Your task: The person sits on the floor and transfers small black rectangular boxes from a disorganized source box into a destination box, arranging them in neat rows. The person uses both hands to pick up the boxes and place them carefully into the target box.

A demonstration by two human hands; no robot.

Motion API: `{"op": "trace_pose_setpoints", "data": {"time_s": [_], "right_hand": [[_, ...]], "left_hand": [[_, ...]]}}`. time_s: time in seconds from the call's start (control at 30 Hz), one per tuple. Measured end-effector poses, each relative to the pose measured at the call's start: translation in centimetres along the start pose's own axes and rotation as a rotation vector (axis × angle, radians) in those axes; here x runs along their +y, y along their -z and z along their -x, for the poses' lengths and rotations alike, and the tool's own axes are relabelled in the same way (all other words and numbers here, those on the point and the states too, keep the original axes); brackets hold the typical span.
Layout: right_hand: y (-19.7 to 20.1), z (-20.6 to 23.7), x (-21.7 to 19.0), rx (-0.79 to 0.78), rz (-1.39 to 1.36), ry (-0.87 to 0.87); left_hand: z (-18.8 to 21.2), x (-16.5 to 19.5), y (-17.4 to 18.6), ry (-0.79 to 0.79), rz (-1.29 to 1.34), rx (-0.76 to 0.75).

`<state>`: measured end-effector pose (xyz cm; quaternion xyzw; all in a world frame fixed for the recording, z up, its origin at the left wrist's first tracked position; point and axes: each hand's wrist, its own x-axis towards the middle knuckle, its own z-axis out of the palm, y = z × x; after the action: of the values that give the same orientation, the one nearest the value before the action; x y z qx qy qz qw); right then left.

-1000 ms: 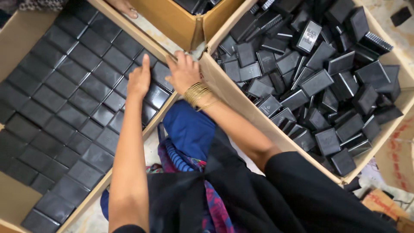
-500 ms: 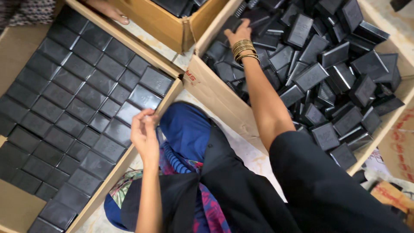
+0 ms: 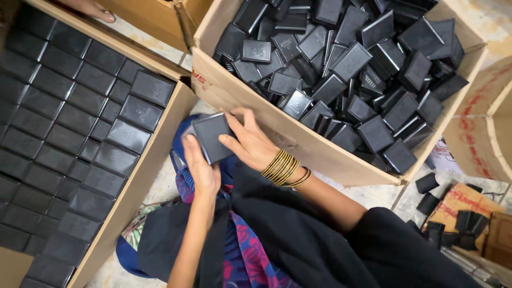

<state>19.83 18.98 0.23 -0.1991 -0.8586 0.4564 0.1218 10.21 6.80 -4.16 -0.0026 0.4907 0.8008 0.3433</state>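
Black rectangular casing point(image 3: 212, 137) sat gripped between both hands, just off the near wall of the cardboard carton point(image 3: 320, 152) heaped with loose casings point(image 3: 352, 58) of the same kind. From the head camera, the left hand point(image 3: 201, 169) came up from below, fingers curled round the casing's lower left edge with the thumb pressed along its side. The right hand point(image 3: 250, 143), with gold bangles point(image 3: 282, 169) stacked at its wrist, closed on the opposite edge, fingers spread over the top and right side. Left of the hands lay a wide flat carton point(image 3: 154, 154), its casings point(image 3: 80, 122) packed flat in neat touching rows. Beneath the hands showed blue cloth and a dark garment. Well to the right of the right hand, a few stray casings point(image 3: 426, 184) lay on the floor beside other cardboard.
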Motion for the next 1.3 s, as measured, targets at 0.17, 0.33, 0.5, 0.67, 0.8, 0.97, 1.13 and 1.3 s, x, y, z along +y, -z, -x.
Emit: {"op": "trace_pose_setpoints", "data": {"time_s": [0.17,0.33,0.5,0.67,0.8,0.97,1.13,1.3], "right_hand": [[3.2,1.1,1.4,-0.244,0.095,0.141],[11.1,-0.5,6.0,-0.294,-0.321,-0.354],[13.5,-2.5,13.6,-0.46,0.444,0.265],[11.7,-3.5,18.0,-0.703,1.004,-0.071],[13.8,-2.9,18.0,-0.609,0.903,-0.219],[19.7,0.0,13.1,0.017,0.398,-0.311],[18.4,2.2,5.6,0.008,-0.315,-0.396],[9.4,2.2,1.5,-0.251,-0.117,0.121]], "left_hand": [[2.0,-2.8,4.1,0.38,0.133,0.003],[4.4,-1.8,7.2,0.426,0.287,-0.416],[5.1,-0.1,7.2,0.442,0.353,-0.628],[4.9,0.2,6.2,0.406,-0.041,-0.248],[4.8,0.9,5.9,0.382,0.02,-0.069],[3.5,1.0,4.9,0.372,0.094,-0.071],[1.7,-0.8,2.5,0.398,0.199,-0.228],[2.1,-2.2,1.4,0.346,-0.189,-0.593]]}}
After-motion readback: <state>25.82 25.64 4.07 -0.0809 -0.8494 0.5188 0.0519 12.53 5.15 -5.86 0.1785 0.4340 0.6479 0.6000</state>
